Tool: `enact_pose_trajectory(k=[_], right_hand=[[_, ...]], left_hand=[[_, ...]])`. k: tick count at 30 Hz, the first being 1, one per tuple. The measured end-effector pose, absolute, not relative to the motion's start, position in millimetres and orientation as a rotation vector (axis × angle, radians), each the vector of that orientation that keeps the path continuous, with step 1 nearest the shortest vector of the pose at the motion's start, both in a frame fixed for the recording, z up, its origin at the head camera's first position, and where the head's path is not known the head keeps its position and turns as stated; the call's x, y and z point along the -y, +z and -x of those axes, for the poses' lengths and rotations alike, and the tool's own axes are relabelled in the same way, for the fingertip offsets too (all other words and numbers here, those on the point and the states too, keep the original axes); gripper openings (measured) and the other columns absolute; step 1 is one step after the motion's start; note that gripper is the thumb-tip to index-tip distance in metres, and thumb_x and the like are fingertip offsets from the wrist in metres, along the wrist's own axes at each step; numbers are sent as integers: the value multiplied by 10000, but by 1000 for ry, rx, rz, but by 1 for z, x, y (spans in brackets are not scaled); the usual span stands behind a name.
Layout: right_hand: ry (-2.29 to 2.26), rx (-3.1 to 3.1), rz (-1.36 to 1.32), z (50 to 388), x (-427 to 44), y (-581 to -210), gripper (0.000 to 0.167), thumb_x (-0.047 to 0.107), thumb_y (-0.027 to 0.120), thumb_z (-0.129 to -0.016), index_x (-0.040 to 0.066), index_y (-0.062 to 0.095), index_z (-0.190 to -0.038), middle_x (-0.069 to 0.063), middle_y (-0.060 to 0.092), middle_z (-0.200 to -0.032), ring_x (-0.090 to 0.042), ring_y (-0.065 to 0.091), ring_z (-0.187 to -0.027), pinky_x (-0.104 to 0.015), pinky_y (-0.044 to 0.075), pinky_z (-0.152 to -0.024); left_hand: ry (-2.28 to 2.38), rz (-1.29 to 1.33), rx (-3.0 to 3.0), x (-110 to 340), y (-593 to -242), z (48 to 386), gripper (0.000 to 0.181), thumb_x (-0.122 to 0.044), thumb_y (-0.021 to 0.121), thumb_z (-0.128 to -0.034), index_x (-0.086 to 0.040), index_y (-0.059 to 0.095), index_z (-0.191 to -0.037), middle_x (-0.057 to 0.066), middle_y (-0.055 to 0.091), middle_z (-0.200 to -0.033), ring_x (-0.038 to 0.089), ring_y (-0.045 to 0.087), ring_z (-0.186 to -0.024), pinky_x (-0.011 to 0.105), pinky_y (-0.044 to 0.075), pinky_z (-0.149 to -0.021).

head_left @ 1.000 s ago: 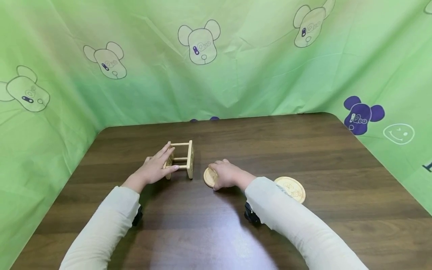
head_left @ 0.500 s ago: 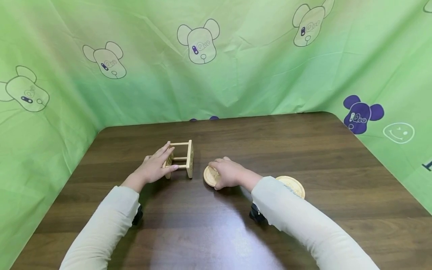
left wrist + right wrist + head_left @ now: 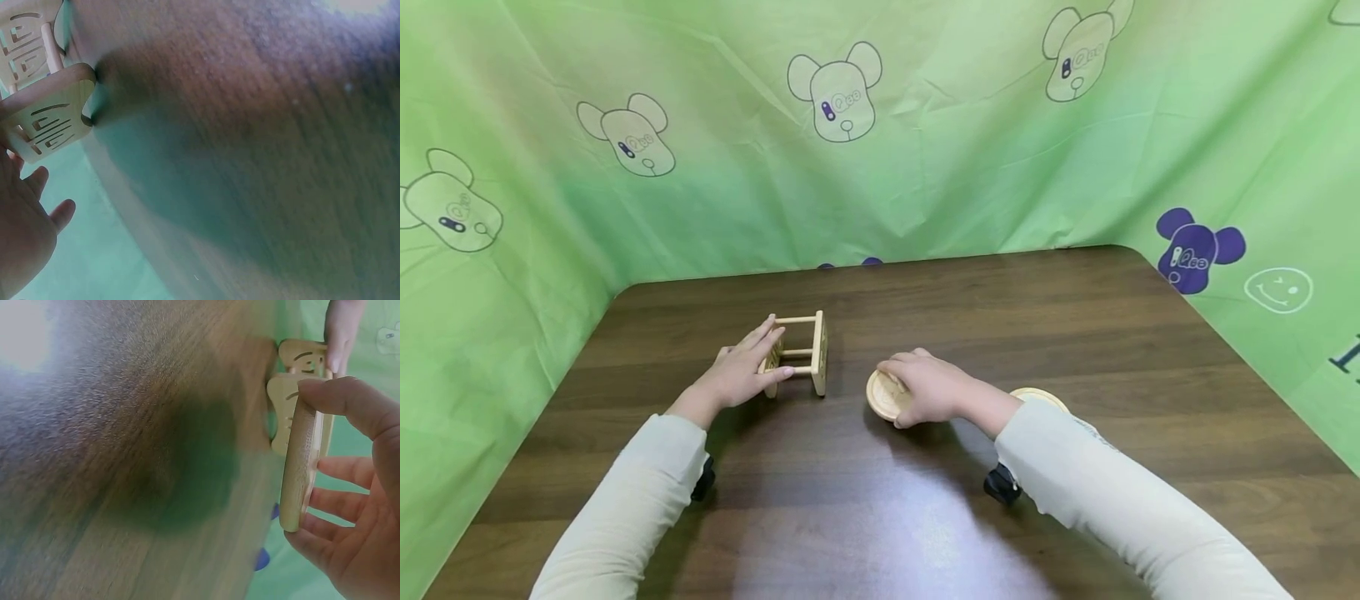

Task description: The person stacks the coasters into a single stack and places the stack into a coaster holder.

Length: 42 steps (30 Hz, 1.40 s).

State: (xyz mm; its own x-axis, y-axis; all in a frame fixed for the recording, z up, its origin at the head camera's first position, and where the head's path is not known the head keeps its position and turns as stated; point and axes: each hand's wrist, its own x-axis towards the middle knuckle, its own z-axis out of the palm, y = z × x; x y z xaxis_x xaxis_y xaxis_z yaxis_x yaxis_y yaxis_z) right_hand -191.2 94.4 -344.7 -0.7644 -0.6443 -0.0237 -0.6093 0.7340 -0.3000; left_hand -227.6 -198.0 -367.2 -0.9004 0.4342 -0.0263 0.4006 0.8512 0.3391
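A small pale wooden rack [image 3: 818, 354] with rods between two cut-out side panels stands left of the middle of the table. My left hand [image 3: 735, 375] rests on its left side, fingers spread over the panel and a rod. In the left wrist view the panel [image 3: 53, 122] shows its carved slots, the hand [image 3: 25, 237] beside it. Right of the rack, my right hand [image 3: 934, 388] holds a round wooden disc [image 3: 886, 397] by its rim. The right wrist view shows the disc [image 3: 299, 469] edge-on, pinched between thumb and fingers of the hand [image 3: 369, 506].
Another round wooden disc [image 3: 1037, 395] lies on the brown table [image 3: 865, 517], partly hidden under the right sleeve [image 3: 1097, 475]. A green printed cloth [image 3: 925, 167] hangs behind and at both sides of the table.
My right hand has moved a little to the right with its disc, away from the rack, and its sleeve now covers more of the other disc. The left hand and rack have kept their places.
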Motion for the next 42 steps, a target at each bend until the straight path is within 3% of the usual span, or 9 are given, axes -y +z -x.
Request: enact_pose_trajectory(k=[25, 42], right_hand=[[-487, -2850, 1025, 165, -140, -331, 719, 254, 716, -568, 33, 474, -1208, -79, 478, -1178, -227, 420, -1023, -339, 372, -795], [-525, -2917, 930, 149, -186, -331, 715, 210, 724, -554, 15, 487, -1200, -151, 480, -1185, -289, 416, -1054, -404, 360, -814]], left_hand=[[494, -670, -2954, 199, -370, 229, 766, -598, 361, -820, -110, 191, -1385, 58, 36, -1442, 248, 146, -1276, 548, 175, -885], [489, -673, -2959, 199, -373, 229, 771, -603, 359, -817, -106, 197, -1384, 58, 36, -1442, 250, 136, -1278, 553, 171, -884]])
